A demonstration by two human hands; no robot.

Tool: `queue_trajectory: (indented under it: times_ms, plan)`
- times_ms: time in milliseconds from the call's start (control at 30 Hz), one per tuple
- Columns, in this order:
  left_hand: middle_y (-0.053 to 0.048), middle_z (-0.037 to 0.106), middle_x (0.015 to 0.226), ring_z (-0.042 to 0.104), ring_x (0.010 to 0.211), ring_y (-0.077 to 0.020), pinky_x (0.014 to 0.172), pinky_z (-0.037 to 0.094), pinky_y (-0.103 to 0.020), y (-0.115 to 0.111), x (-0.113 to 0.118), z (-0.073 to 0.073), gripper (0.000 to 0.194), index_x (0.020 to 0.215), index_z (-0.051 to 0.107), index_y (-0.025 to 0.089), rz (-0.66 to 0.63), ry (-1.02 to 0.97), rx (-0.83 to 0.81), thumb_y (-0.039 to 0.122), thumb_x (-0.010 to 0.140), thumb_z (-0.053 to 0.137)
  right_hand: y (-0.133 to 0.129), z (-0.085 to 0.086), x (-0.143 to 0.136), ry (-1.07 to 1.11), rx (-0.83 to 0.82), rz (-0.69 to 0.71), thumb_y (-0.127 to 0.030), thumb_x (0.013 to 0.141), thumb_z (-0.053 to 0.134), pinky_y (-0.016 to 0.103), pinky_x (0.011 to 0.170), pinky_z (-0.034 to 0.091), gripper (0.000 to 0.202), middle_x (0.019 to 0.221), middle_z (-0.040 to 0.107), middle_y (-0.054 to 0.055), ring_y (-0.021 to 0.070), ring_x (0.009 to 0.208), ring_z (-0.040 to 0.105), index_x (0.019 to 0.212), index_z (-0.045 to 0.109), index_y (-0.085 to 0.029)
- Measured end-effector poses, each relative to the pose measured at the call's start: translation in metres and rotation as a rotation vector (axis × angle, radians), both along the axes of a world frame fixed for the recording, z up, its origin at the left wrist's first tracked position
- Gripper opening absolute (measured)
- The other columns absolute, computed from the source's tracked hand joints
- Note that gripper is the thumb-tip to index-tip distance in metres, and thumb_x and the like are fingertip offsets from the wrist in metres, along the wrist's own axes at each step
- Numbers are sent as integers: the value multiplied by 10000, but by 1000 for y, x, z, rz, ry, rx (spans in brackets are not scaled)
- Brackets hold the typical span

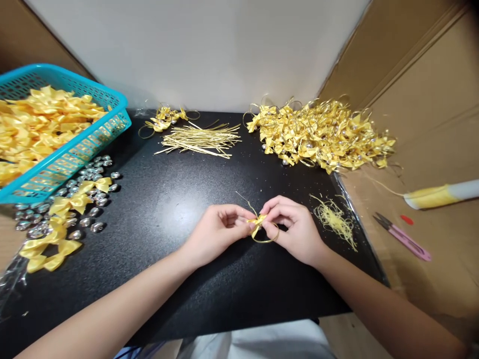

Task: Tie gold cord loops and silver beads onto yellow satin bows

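Note:
Near the middle of the black table (149,189), my left hand (224,228) pinches the left side of a small yellow bow (257,222). My right hand (293,224) pinches the same piece from the right, fingertips close to the left ones. A gold cord loop (265,241) hangs below the bow, and a thin cord end sticks up above it. The fingers partly hide the bow; whether a bell is on it cannot be seen.
Left: blue basket (75,152) of bows, silver bells (97,227) and loose bows (71,203). Back: gold cords (204,139), finished bows (318,134). Right: cord scraps (336,219), pink snips (407,240), a yellow-wound roll (430,196).

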State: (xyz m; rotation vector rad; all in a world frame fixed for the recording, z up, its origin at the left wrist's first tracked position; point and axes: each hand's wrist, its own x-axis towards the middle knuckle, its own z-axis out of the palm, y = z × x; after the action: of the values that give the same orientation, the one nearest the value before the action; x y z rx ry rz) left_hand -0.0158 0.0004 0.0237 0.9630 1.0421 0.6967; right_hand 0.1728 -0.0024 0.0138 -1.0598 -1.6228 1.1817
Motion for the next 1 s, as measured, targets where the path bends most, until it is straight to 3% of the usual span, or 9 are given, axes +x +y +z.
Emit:
queue_trajectory:
  times_ms: [267,367,533,800,1000]
  plan:
    - [-35,723,777,626,671,-75,641,511,-143,-8,3,-6,191,806,714,127,15,110,122,291,725,770,0,5,3,-135,137,-63,-116,728,647,232,649,579,70,950,593,65,115,756,647,671,633,-154]
    - [-43,730,782,641,675,-87,635,524,-148,-9,3,-7,163,797,716,133,6,138,179,280,739,754,1,5,4,-120,63,-26,-142,727,654,245,679,589,62,975,635,88,148,826,676,668,639,-156]
    - [-37,714,790,656,693,-86,621,532,-132,-7,2,-7,79,788,746,158,-2,183,414,222,793,701,1,1,2,-34,-92,-7,-157,731,660,238,635,592,80,871,693,78,145,750,688,655,634,-157]
    - [-33,700,808,675,703,-84,622,571,-127,-7,2,-9,18,781,733,149,-5,268,692,138,769,723,2,-1,1,73,-246,-23,-231,715,729,265,670,584,122,839,663,65,150,767,664,634,669,-161]
    - [-34,716,799,666,686,-69,604,543,-110,-5,1,-11,103,877,743,151,0,324,940,132,776,730,5,-4,2,172,-341,29,-233,702,746,285,736,563,93,857,633,48,142,794,645,644,711,-169]
